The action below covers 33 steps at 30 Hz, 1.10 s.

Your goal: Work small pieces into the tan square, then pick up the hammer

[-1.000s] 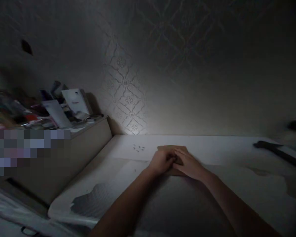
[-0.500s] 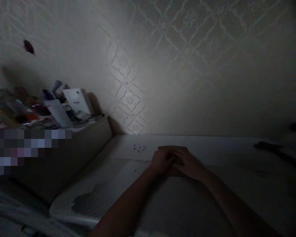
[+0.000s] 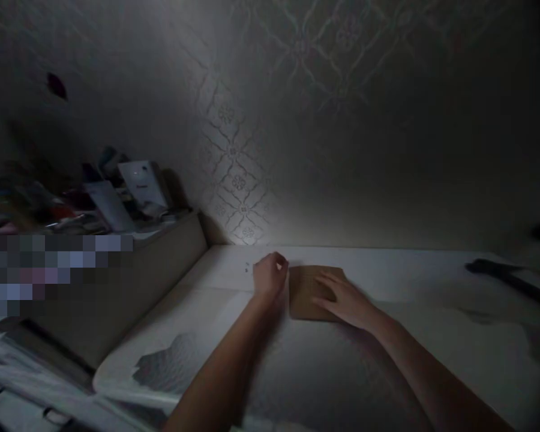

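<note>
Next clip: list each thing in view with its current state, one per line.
Brown paper: flat on the table, folded.
Right hand: palm down, pressing the paper.
Left hand: loosely curled beside the paper's left edge.
Table: dimly lit.
Shelf: cluttered.

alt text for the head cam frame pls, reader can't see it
In a dim room, a person's right hand lies flat on a brown paper square on a white table, while the left hand is loosely curled just beside the square's left edge. A cluttered shelf stands at the left against patterned wallpaper; a dark object lies far right.
</note>
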Each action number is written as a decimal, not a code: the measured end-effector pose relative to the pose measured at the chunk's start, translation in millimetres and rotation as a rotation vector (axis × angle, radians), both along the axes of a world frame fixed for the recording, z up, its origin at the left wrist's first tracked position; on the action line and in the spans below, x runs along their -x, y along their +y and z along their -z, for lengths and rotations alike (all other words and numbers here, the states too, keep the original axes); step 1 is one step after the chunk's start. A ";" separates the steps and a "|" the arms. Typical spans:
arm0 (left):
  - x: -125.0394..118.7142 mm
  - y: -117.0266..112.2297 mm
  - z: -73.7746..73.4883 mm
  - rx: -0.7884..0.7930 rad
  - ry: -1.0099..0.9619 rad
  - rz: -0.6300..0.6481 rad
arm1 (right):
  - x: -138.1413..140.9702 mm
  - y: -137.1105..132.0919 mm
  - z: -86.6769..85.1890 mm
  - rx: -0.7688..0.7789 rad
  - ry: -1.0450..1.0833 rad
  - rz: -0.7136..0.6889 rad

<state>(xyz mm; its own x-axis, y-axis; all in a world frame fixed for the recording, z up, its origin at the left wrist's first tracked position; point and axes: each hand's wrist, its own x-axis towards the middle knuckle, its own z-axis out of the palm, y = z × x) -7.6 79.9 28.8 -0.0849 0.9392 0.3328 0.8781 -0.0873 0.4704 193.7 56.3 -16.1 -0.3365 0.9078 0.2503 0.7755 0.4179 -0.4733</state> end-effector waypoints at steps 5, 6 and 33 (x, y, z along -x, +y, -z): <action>37.7 8.8 -7.4 0.072 0.046 -0.274 | -0.9 1.4 2.9 -0.002 -0.016 0.007; 42.1 9.4 -7.6 0.107 0.060 -0.314 | -1.0 1.5 3.2 -0.004 -0.019 0.008; 44.5 6.9 -8.7 0.177 0.107 -0.365 | -1.3 2.2 6.3 -0.027 0.011 0.009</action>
<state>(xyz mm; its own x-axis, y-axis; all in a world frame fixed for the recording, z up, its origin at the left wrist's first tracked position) -52.1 86.8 37.5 -0.3960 0.8974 0.1944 0.8813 0.3121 0.3548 195.0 58.5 -22.4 -0.3258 0.9035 0.2784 0.7741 0.4240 -0.4701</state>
